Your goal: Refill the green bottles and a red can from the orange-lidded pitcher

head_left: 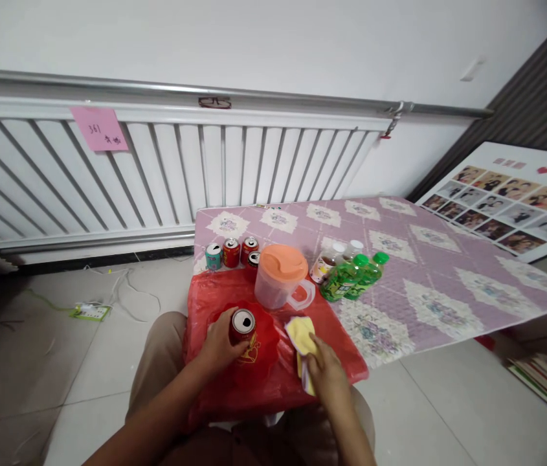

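My left hand [222,340] is wrapped round a dark red soda can [243,325] with an opened top, held over a red tray [266,359] with a gold print. In my right hand [326,372] is a yellow cloth [302,340] with a pale edge, bunched between thumb and fingers. The cloth hangs over the red plastic sheet [346,353], to the right of the can and apart from it. Just beyond both hands stands a clear plastic pitcher [270,289] with an orange lid, its handle turned right.
Several opened cans [232,252] stand behind the pitcher at the left. Green-capped bottles [351,278] and white-capped bottles [325,264] are grouped on its right. A flowered tablecloth [390,272] covers the table, against a white radiator [273,162]. A power strip [89,311] lies on the floor.
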`<state>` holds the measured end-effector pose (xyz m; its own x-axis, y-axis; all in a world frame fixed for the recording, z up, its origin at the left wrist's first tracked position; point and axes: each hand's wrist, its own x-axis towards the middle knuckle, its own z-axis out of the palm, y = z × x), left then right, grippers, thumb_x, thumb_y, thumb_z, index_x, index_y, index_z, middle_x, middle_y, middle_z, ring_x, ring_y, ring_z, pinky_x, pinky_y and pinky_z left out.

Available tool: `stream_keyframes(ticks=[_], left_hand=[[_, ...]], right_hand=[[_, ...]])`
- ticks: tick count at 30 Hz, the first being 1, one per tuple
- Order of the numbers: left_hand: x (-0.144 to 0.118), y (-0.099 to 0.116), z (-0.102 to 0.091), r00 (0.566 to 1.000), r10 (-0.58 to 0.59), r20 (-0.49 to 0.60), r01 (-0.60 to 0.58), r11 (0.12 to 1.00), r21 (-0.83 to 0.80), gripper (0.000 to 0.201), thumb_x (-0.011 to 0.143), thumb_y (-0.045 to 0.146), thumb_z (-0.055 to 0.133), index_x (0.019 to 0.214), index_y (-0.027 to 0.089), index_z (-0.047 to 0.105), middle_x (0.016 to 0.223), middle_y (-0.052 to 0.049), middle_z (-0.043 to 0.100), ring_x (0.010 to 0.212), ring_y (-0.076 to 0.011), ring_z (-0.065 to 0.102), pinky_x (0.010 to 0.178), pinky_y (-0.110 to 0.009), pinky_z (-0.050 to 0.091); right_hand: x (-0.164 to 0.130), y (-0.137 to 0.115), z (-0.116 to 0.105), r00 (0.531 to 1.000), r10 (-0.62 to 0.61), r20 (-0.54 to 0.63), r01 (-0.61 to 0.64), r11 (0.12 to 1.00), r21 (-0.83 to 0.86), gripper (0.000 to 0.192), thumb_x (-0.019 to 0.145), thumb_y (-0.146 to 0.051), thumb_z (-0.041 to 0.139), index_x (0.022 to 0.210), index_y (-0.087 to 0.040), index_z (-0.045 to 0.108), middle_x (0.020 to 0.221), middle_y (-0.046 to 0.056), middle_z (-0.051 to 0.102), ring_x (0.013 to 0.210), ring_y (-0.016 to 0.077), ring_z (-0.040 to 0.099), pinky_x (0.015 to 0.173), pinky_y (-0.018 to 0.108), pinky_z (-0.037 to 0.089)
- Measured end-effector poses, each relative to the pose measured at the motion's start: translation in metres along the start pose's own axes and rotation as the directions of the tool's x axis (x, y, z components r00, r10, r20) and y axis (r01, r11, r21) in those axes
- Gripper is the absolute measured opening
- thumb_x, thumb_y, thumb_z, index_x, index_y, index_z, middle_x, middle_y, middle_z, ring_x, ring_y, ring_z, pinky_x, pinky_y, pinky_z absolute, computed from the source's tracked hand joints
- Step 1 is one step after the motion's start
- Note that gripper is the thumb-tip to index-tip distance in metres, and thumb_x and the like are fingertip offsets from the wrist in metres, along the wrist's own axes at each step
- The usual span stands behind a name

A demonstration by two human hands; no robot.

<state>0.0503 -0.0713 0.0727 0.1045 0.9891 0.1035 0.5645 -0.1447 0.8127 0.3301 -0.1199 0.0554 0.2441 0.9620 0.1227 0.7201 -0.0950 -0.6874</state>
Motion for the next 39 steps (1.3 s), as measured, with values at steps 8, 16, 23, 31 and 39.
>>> stream_keyframes(ticks=[8,16,23,31,39], left_hand=[[-0.002,0.007,-0.003,1.0,-0.003,-0.017,0.002,1.0,-0.014,0.072,0.067,0.018,0.077,0.133,0.021,0.048,0.136,-0.012,0.06,0.127,-0.0326,0.056,0.109,-0.054,0.041],[-0.003,0.006,-0.003,0.999,0.008,-0.035,-0.009,1.0,-0.011,0.071,0.067,0.018,0.076,0.133,0.021,0.049,0.136,-0.012,0.06,0.126,-0.0321,0.056,0.107,-0.052,0.042],[0.0,0.005,-0.003,1.0,0.004,0.004,-0.004,1.0,-0.004,0.063,0.069,0.02,0.077,0.127,0.02,0.052,0.126,-0.011,0.065,0.117,-0.0309,0.061,0.101,-0.05,0.046],[0.0,0.004,-0.002,1.0,0.026,0.002,-0.026,0.999,-0.025,0.069,0.069,0.021,0.077,0.132,0.022,0.049,0.129,-0.01,0.063,0.12,-0.03,0.059,0.104,-0.05,0.043],[-0.001,0.012,-0.004,1.0,0.003,-0.014,-0.003,1.0,-0.004,0.069,0.068,0.022,0.079,0.131,0.024,0.05,0.133,-0.01,0.062,0.121,-0.0303,0.059,0.104,-0.05,0.043]], right_hand=[[-0.012,-0.019,-0.077,0.943,0.332,-0.015,-0.309,0.892,0.329,0.059,0.069,-0.052,0.065,0.119,-0.019,0.065,0.117,0.011,0.072,0.096,0.0261,0.069,0.082,0.036,0.057],[0.005,-0.11,-0.044,0.983,-0.164,0.08,0.139,0.956,0.258,0.045,0.086,-0.036,0.055,0.128,-0.023,0.062,0.124,0.009,0.068,0.105,0.0223,0.066,0.09,0.035,0.054],[0.036,-0.163,-0.002,0.809,-0.461,0.366,0.56,0.793,-0.241,0.056,0.084,-0.006,0.046,0.136,-0.023,0.059,0.138,0.016,0.056,0.117,0.0258,0.056,0.097,0.041,0.047],[0.04,-0.195,-0.002,0.763,-0.319,0.562,0.613,0.633,-0.473,0.047,0.088,-0.006,0.047,0.125,-0.029,0.063,0.135,0.012,0.057,0.109,0.0272,0.056,0.073,0.031,0.05],[0.033,-0.202,-0.009,0.767,-0.297,0.569,0.623,0.558,-0.548,0.039,0.089,-0.004,0.045,0.118,-0.019,0.065,0.12,0.014,0.063,0.102,0.0253,0.059,0.069,0.029,0.049]])
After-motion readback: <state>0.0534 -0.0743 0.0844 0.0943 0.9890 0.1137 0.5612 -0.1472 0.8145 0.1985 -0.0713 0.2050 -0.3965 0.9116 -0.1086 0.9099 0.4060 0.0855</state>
